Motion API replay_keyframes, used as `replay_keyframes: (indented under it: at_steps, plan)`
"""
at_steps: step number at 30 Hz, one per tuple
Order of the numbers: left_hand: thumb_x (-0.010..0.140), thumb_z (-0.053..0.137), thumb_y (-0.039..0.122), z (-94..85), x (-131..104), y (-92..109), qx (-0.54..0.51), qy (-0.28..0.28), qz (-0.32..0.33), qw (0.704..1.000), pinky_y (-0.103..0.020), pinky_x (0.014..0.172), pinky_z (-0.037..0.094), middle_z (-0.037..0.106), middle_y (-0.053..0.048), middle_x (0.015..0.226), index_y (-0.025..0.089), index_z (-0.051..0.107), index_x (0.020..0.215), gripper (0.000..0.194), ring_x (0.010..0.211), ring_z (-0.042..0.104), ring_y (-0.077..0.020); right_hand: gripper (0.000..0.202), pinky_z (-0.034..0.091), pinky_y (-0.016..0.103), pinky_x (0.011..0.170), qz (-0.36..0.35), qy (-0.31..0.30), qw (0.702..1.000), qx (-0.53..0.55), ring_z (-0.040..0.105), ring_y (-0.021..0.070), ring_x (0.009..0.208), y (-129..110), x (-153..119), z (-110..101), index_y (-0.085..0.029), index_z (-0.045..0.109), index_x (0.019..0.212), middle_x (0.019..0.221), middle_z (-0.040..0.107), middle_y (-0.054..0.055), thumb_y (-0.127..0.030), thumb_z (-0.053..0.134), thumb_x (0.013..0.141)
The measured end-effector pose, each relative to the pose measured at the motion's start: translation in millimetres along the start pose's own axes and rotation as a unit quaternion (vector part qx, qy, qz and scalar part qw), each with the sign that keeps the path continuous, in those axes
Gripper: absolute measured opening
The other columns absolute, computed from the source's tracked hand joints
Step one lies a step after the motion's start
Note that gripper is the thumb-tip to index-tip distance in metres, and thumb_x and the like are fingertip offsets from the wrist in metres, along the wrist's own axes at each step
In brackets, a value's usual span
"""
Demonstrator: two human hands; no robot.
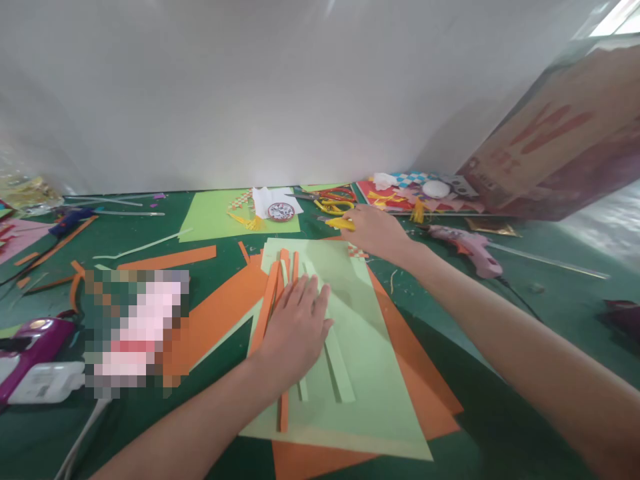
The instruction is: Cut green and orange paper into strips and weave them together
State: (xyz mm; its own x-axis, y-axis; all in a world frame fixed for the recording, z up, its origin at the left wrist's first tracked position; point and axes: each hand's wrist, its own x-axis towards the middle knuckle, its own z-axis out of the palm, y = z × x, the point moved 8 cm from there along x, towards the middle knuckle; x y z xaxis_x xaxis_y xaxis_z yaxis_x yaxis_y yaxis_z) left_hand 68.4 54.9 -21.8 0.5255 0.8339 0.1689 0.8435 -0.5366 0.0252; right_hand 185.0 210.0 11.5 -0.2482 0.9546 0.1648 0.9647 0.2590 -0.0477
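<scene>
My left hand (299, 330) lies palm down with its fingers spread over orange paper strips (273, 293) and pale green strips (339, 367). These rest on a pale green sheet (385, 400), with orange sheets (425, 380) beneath it. Farther back, my right hand (370, 230) has its fingers closed on the yellow handle (341, 224) of a tool; the rest of the tool is mostly hidden. Just behind that hand lie scissors with yellow handles (336, 207) and a red-handled pair (345, 194).
A pink glue gun (467, 248) lies to the right, near a large paper bag (560, 140). At the left are a blurred-out object (145, 333), a purple device (40, 347) and a cable. A white wall (250, 93) stands behind the table (225, 427).
</scene>
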Motion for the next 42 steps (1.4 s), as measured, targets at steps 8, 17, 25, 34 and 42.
replay_keyframes:
  at_steps: [8, 17, 25, 34, 42]
  plan:
    - [0.096, 0.036, 0.042, -11.6, -11.8, 13.2, -0.077, -0.062, 0.042, 0.994, -0.042, 0.110, 0.032, 0.044, -0.012, 0.141, 0.013, 0.048, 0.132, 0.048, 0.133, 0.037, -0.0240, 0.022, 0.046, 0.034, 0.074, -0.028, 0.119, 0.985, 0.119, 0.060, 0.0242, 0.088, 24.7, -101.1, -39.1, -0.020, 0.057, 0.096, 0.095, 0.062, 0.009, -0.023, 0.047, 0.076]
    - [0.092, 0.038, 0.052, -0.1, -9.0, -7.2, -0.028, -0.110, 0.056, 0.992, -0.050, 0.112, 0.023, 0.030, -0.015, 0.148, 0.009, 0.036, 0.139, 0.064, 0.138, 0.025, -0.0268, 0.033, 0.050, 0.032, 0.070, -0.083, 0.163, 0.972, 0.150, 0.063, 0.0212, 0.083, 6.1, -174.3, -23.0, -0.020, 0.054, 0.106, 0.092, 0.065, 0.007, -0.013, 0.039, 0.077]
    - [0.098, 0.033, 0.036, -15.4, -10.1, -10.1, -0.052, -0.008, 0.090, 0.995, -0.043, 0.113, 0.027, 0.052, -0.009, 0.135, 0.016, 0.052, 0.128, 0.041, 0.128, 0.046, -0.0195, 0.037, 0.052, 0.034, 0.066, -0.200, 0.163, 0.959, 0.121, 0.062, 0.0208, 0.078, -19.8, -198.7, -20.7, -0.018, 0.061, 0.105, 0.087, 0.067, 0.008, -0.008, 0.038, 0.077]
    - [0.096, 0.039, 0.039, -5.9, -11.6, -8.4, -0.044, -0.032, 0.083, 0.995, -0.040, 0.112, 0.030, 0.051, -0.010, 0.136, 0.012, 0.052, 0.126, 0.043, 0.129, 0.043, -0.0208, 0.033, 0.054, 0.033, 0.066, -0.246, 0.183, 0.940, 0.147, 0.064, 0.0187, 0.074, -26.9, -219.1, -34.7, -0.017, 0.061, 0.099, 0.087, 0.070, 0.007, -0.006, 0.042, 0.075]
    - [0.096, 0.038, 0.038, -4.4, -11.2, -7.3, -0.044, -0.047, 0.080, 0.995, -0.041, 0.112, 0.029, 0.049, -0.011, 0.138, 0.010, 0.050, 0.128, 0.044, 0.130, 0.042, -0.0213, 0.030, 0.054, 0.033, 0.065, -0.242, 0.181, 0.945, 0.121, 0.064, 0.0193, 0.075, -29.8, -219.3, -31.2, -0.016, 0.063, 0.097, 0.086, 0.070, 0.008, -0.007, 0.042, 0.078]
